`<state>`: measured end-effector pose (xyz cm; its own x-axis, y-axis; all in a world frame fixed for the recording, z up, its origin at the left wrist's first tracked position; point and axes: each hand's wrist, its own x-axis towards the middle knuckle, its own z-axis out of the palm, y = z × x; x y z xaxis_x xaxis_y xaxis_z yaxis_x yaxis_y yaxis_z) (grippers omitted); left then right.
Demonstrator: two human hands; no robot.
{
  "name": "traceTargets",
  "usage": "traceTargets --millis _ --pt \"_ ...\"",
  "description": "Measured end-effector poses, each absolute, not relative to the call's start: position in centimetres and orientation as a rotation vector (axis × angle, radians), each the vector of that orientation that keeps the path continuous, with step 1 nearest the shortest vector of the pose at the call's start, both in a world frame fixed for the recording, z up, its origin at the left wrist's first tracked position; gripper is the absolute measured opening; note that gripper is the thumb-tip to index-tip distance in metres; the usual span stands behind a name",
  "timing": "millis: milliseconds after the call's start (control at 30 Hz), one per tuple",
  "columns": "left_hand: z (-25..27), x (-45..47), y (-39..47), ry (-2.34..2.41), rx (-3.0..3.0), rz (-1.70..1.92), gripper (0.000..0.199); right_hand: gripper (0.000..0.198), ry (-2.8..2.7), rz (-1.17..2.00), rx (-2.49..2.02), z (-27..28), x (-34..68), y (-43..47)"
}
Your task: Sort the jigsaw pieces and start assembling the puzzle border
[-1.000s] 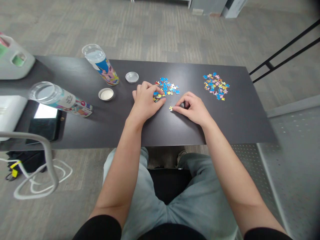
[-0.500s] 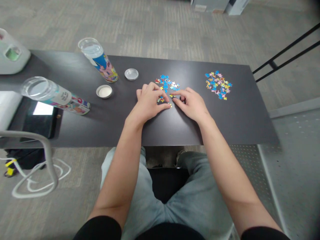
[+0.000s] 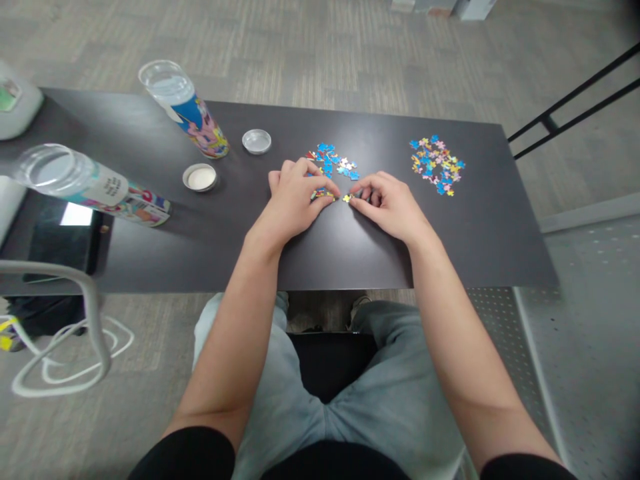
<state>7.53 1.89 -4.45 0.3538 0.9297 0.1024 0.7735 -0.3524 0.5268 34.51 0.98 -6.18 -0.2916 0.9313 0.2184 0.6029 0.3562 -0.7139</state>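
Small yellow puzzle piece (image 3: 347,198) sits in the closed thumb and forefinger of my right hand (image 3: 385,202), just above the dark table. My left hand (image 3: 295,197) is closed too, its thumb and forefinger pinching yellowish puzzle pieces (image 3: 327,195) that the fingers partly cover. A small gap separates the two sets of fingertips. Beyond them lies a loose group of blue, red and pink puzzle pieces (image 3: 327,157), some hidden behind my left hand. A second pile of mixed puzzle pieces (image 3: 437,165) lies farther right.
Two clear-topped printed tubes, the nearer one (image 3: 95,183) and the farther one (image 3: 185,110), stand on the table (image 3: 240,253) at left. Beside them lie a clear lid (image 3: 257,141) and a white-bottomed lid (image 3: 200,177). A black device (image 3: 65,237) and a white cable (image 3: 95,313) are at far left.
My right hand has moved slightly right and nearer to me with the yellow piece. My left thumb has drawn up closer to its forefinger. The view has shifted slightly.
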Motion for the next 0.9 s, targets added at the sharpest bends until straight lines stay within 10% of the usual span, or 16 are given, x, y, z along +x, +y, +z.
traceTargets --millis 900 --pt "-3.6 8.8 1.7 1.739 2.070 0.718 0.012 0.015 -2.039 0.563 -1.546 -5.7 32.8 -2.3"
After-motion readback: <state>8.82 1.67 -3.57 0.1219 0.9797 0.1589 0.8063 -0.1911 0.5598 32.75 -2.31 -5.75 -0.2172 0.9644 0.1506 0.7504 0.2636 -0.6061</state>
